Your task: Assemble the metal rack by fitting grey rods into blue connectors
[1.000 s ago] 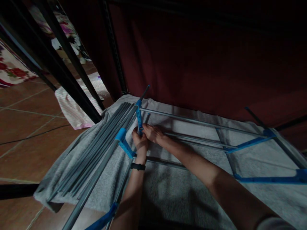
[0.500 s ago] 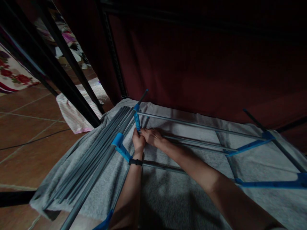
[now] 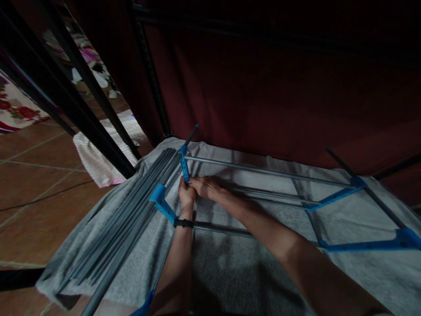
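Note:
My left hand, a dark band at its wrist, closes around the lower end of a blue plastic bracket. Pressed against it, my right hand has its fingers bent at the same end, where a grey metal rod meets the bracket. The fingertips and the joint itself are mostly hidden. From the bracket's top, an upper rod runs right to a far blue bracket. Another blue bracket sits on a thick grey tube left of my left wrist.
Loose grey tubes lie in a bundle on a grey blanket. A large blue bracket is at the right. Dark red cloth hangs behind. Black metal posts, a striped cloth and tiled floor are on the left.
The view has shifted slightly, so the frame and hands appear a little further left. Both hands stay together at the bracket's lower end, with barely any change in grip.

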{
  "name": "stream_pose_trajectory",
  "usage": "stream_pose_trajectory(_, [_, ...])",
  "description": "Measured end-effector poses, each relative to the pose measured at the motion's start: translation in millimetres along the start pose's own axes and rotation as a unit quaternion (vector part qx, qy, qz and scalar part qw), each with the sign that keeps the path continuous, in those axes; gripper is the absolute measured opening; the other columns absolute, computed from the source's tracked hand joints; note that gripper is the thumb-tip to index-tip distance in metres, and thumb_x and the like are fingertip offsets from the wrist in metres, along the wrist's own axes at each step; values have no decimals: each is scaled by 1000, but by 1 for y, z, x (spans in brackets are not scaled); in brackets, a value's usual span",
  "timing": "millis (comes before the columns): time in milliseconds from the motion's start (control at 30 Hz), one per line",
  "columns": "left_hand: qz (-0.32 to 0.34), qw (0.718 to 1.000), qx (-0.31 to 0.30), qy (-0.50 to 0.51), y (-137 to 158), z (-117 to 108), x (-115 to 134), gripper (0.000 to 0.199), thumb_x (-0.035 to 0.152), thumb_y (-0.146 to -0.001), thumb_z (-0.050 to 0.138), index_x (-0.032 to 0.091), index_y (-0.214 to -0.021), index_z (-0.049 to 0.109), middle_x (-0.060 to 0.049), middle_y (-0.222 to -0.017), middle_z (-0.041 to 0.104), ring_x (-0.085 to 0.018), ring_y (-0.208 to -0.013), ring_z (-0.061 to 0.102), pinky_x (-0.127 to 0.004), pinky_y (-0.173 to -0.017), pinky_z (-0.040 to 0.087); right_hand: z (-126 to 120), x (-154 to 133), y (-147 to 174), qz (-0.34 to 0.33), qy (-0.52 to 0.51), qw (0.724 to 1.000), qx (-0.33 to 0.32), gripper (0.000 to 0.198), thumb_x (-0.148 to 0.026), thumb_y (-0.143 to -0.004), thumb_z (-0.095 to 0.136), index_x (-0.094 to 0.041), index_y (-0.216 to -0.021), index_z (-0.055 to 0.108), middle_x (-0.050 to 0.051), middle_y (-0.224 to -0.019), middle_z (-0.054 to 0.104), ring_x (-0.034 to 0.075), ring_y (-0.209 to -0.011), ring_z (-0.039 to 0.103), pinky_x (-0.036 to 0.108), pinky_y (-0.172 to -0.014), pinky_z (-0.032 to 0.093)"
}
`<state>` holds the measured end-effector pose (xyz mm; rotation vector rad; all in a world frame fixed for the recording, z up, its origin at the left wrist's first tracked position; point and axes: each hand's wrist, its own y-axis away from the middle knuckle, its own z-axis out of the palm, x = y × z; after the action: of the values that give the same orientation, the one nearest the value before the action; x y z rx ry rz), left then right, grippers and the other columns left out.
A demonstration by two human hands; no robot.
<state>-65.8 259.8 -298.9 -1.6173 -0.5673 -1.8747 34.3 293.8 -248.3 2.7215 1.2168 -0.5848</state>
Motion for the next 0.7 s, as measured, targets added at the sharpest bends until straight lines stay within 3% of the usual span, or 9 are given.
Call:
stream_pose_trajectory(333, [29, 999, -9, -18, 2, -2, -4, 18, 7, -70, 63, 20, -83, 64, 3, -70, 57, -15, -71, 52, -24, -73, 46, -10, -18, -5, 76, 40, 996, -25, 33, -42, -102, 49, -23, -125, 64, 10, -101, 77, 26, -92, 74, 37, -81, 55])
stream_pose_trajectory(467, [50, 997, 2, -51, 1, 0, -3, 19, 6, -70, 62, 20, -84, 62, 3, -71, 57, -14, -69, 51, -23, -71, 44, -10, -15, -8, 66, 46, 996, -32, 36, -45, -102, 48, -22, -122, 67, 11, -104, 78, 27, -95, 74, 37, -80, 55])
stream_pose_trajectory(700, [55, 996, -5, -72, -6, -6, -5, 33, 1, -65, 52, 19, -90, 63, 1, -79, 63, -15, -76, 57, -23, -79, 47, -19, -11, 3, 56, 43, 996, -52, 42, -47, -108, 30, -32, -132, 61, 4, -118, 76, 22, -109, 71, 32, -90, 51])
